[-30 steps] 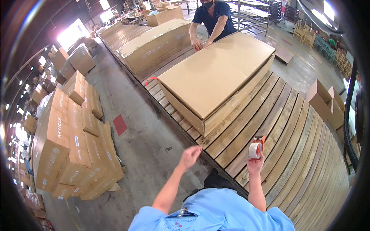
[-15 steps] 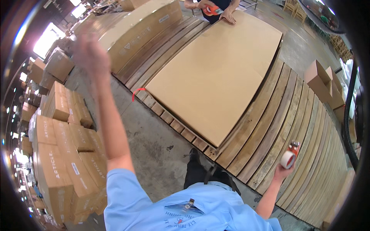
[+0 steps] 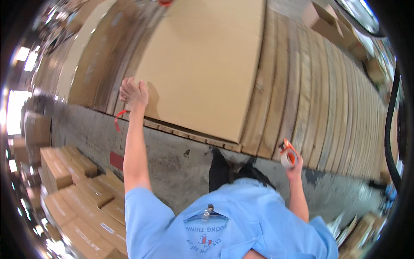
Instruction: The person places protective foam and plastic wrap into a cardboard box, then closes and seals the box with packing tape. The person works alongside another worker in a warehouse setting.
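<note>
A large flat cardboard carton lies on wooden slats, its near end toward me. Over the carton's near left edge is my left hand, its fingers curled into a loose fist and casting a shadow on the cardboard. I see nothing in that fist. Off to the right, my right hand grips an orange tape dispenser with a pale roll of tape on it, held above the front edge of the slats. Beside my left wrist a curved red strip hangs from the platform's edge.
Wooden slats stretch away to the right of the carton. Another long carton stands at the left. Stacked brown boxes fill the lower left. Open boxes sit far right, and a black hose hangs near the right rim.
My left hand has come down from a raised position to the carton's left edge. The view has turned, my right hand with the tape dispenser appears farther left, and the other person has left the picture.
</note>
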{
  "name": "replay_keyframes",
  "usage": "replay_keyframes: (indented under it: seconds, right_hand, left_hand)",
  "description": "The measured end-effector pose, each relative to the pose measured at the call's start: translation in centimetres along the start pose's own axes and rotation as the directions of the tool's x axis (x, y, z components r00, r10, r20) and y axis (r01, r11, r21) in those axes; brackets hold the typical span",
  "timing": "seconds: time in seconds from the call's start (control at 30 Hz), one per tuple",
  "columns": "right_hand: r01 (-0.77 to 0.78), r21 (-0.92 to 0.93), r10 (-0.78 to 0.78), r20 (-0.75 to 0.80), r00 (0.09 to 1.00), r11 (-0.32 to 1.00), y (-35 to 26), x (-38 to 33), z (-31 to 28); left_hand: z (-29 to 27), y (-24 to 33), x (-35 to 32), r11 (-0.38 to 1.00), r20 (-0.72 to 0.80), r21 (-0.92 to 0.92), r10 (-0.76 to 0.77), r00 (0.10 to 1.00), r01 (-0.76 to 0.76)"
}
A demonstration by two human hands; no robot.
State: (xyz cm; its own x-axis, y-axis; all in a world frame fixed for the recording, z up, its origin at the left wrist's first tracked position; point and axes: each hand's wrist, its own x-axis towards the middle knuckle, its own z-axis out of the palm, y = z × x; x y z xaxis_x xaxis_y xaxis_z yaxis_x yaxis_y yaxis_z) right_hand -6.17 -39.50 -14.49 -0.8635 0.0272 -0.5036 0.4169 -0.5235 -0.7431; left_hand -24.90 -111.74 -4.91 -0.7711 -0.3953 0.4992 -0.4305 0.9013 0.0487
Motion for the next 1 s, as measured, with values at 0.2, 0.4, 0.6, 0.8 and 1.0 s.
replay_keyframes:
  seconds: [0.2,0.4,0.6,0.8,1.0]
  right_hand:
    - [0.063,-0.59,-0.19,-0.155,0.969,0.805,-3.7,-2.5,-1.7]
    - [0.204,-0.712,-0.249,0.043,0.968,0.672,-6.1,-5.7,-5.8]
    - [0.099,-0.853,-0.239,-0.031,0.97,0.512,-3.5,-8.0,-12.9]
    - [0.249,-0.946,-0.041,0.246,0.968,0.205,-7.9,-4.0,-10.4]
    - [0.578,-0.815,0.144,0.577,0.804,0.04,-15.1,4.5,-3.0]
  left_hand:
    - [-23.2,17.9,3.4,0.711,-0.547,-0.384,0.339,0.765,-0.589]
    - [-13.2,29.9,-7.9,0.723,-0.305,-0.363,0.503,0.809,-0.587]
    - [-6.6,32.5,-13.7,0.867,0.12,-0.289,0.454,0.883,-0.407]
    - [-8.8,34.9,-12.9,0.923,0.314,-0.31,0.325,0.892,-0.227]
    - [-5.8,42.7,-7.4,0.93,0.268,-0.343,0.231,0.936,-0.131]
